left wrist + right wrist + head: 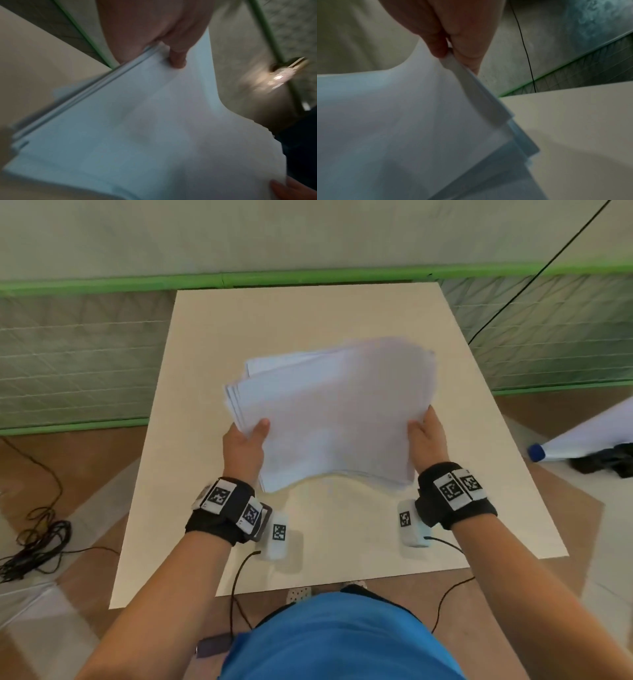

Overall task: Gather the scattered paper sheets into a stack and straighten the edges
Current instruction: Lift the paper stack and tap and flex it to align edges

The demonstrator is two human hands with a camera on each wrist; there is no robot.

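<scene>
A stack of white paper sheets [329,412] is held above the beige table [308,313], near edge lifted and bowed. My left hand [245,445] grips the stack's left side, thumb on top, fingers hidden underneath. My right hand [428,436] grips the right side the same way. In the left wrist view the left hand's thumb [178,60] presses on the top sheet [137,128], and the edges fan out unevenly. In the right wrist view the right hand [453,40] pinches the stack's edge [471,88], with lower sheets sticking out.
Green-edged mesh panels [68,354] stand behind and beside the table. A tangle of black cable [37,539] lies on the floor at left. A rolled white sheet with a blue cap [579,440] lies at right. Wrist-camera cables hang near the table's front edge [342,577].
</scene>
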